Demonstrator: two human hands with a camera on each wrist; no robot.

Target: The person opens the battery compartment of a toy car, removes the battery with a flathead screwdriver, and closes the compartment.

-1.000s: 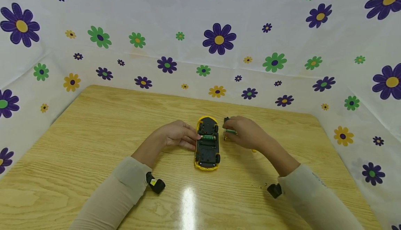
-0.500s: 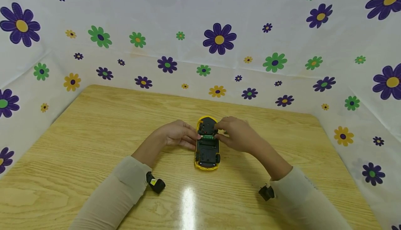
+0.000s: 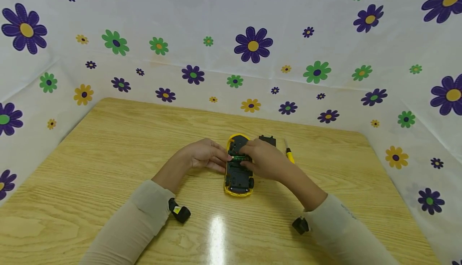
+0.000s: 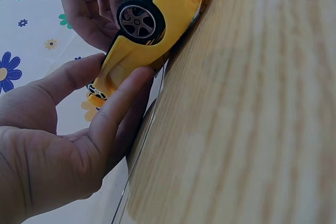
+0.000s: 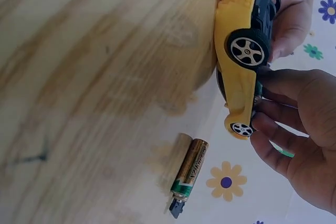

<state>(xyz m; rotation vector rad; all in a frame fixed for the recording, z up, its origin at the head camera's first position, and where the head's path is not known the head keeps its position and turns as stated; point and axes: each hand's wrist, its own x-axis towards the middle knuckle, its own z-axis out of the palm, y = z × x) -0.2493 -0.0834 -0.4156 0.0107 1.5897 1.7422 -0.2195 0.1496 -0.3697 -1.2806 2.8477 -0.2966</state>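
Observation:
A yellow toy car [image 3: 239, 183] lies upside down on the table, its black underside and battery bay facing up. One green battery [image 3: 239, 158] sits crosswise in the bay. My left hand [image 3: 203, 154] grips the car's left side, thumb above and fingers along the body, as the left wrist view shows. My right hand [image 3: 265, 158] reaches over the bay from the right, its thumb and fingers pinching what seems to be another battery, mostly hidden. On the table below that hand lies a gold and green battery [image 5: 190, 167].
A small black cover [image 3: 267, 139] lies on the table beyond my right hand. To its right is a screwdriver [image 3: 290, 156] with a yellow handle. Flower-patterned cloth [image 3: 207, 60] rises behind the table.
My right hand has moved left from beside the loose batteries to over the car's bay, uncovering the black cover and the screwdriver. My left hand and the car stay in place.

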